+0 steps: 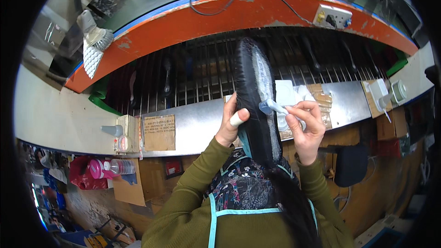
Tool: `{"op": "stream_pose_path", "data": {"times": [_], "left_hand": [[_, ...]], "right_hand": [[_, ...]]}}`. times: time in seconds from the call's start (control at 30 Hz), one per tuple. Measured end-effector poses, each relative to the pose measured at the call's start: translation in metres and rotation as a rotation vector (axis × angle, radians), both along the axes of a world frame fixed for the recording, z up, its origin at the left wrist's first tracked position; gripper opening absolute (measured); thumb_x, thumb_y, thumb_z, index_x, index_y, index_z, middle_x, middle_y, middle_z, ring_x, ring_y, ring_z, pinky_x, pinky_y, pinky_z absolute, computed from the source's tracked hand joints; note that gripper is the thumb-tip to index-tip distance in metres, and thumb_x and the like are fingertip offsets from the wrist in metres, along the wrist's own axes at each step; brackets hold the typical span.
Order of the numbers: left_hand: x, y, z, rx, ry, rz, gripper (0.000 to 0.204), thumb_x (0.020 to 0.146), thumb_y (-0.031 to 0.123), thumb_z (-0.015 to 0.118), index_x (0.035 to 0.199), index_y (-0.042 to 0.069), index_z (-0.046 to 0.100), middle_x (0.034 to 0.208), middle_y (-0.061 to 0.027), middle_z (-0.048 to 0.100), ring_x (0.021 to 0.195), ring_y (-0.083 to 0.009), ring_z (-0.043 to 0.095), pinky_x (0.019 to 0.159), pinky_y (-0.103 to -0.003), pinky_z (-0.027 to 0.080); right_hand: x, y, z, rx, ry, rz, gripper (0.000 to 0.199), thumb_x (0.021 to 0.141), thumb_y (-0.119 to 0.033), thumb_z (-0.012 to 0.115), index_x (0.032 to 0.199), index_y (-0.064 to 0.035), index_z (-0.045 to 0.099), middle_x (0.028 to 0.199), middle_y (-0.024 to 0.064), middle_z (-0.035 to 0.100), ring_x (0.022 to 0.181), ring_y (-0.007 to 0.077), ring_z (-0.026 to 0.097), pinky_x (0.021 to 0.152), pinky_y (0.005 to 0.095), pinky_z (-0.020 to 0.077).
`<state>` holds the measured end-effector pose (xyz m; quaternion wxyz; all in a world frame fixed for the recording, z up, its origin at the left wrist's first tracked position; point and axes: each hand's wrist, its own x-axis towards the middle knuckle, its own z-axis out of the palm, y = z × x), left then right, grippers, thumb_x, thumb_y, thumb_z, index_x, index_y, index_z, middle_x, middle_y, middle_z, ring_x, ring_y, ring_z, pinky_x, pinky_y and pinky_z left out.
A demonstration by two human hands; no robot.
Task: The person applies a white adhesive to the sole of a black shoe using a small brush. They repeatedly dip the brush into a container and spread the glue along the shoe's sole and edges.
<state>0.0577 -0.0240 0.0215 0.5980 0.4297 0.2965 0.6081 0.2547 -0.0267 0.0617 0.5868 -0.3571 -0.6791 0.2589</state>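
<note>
My left hand (232, 121) grips a black shoe upper (246, 78) from its left side. The shoe stands lengthwise, toe away from me, its underside turned to the right with a greyish-white strip along it. White tape or a cot wraps my left thumb. Pinched in my right hand (307, 126) is a small brush (277, 106) with a white handle. Its bluish-grey head meets the underside near the middle. Part of the brush's handle is hidden by my fingers.
Behind the shoe runs a rack of metal rods (202, 85) under an orange beam (179, 18). On the metal ledge (195, 128) lie a cardboard piece (159, 132) and a white tray (285, 93). A container (398, 91) stands far right. Bottles (121, 166) sit lower left.
</note>
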Motion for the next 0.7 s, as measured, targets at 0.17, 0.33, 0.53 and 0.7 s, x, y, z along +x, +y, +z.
{"op": "stream_pose_path", "data": {"times": [0.17, 0.33, 0.53, 0.7], "left_hand": [[0.001, -0.004, 0.01, 0.029, 0.08, 0.02, 0.083, 0.074, 0.046, 0.073, 0.134, -0.003, 0.044, 0.121, -0.0104, 0.057, 0.112, -0.0187, 0.054, 0.099, -0.03, 0.04], [-0.003, -0.008, 0.008, 0.052, 0.109, 0.034, 0.082, 0.073, 0.039, 0.075, 0.135, -0.005, 0.043, 0.125, -0.0123, 0.055, 0.115, -0.0203, 0.053, 0.101, -0.032, 0.038], [-0.013, -0.009, 0.009, 0.107, 0.169, 0.054, 0.085, 0.072, 0.038, 0.078, 0.135, -0.007, 0.043, 0.126, -0.0137, 0.055, 0.117, -0.0211, 0.052, 0.103, -0.032, 0.037], [-0.018, -0.009, 0.009, 0.119, 0.208, 0.065, 0.086, 0.07, 0.034, 0.081, 0.136, -0.007, 0.042, 0.126, -0.0143, 0.055, 0.118, -0.021, 0.052, 0.103, -0.033, 0.037]], "right_hand": [[-0.015, 0.01, 0.005, -0.022, 0.04, -0.001, 0.019, 0.081, 0.003, 0.069, 0.099, -0.0013, 0.072, 0.093, 0.0034, 0.053, 0.077, 0.0085, 0.051, 0.06, 0.0202, 0.0418], [-0.023, 0.027, 0.014, 0.014, 0.025, -0.013, 0.017, 0.082, 0.001, 0.07, 0.099, -0.0011, 0.072, 0.091, 0.0035, 0.053, 0.074, 0.0082, 0.049, 0.061, 0.021, 0.0416], [-0.033, 0.049, 0.024, 0.039, 0.022, -0.006, 0.016, 0.083, -0.002, 0.071, 0.099, -0.002, 0.072, 0.089, 0.0028, 0.052, 0.073, 0.0086, 0.05, 0.062, 0.0229, 0.0423], [-0.037, 0.069, 0.029, 0.084, 0.01, -0.01, 0.015, 0.083, -0.004, 0.071, 0.097, -0.0019, 0.072, 0.088, 0.0028, 0.052, 0.072, 0.0084, 0.05, 0.06, 0.0218, 0.042]]}}
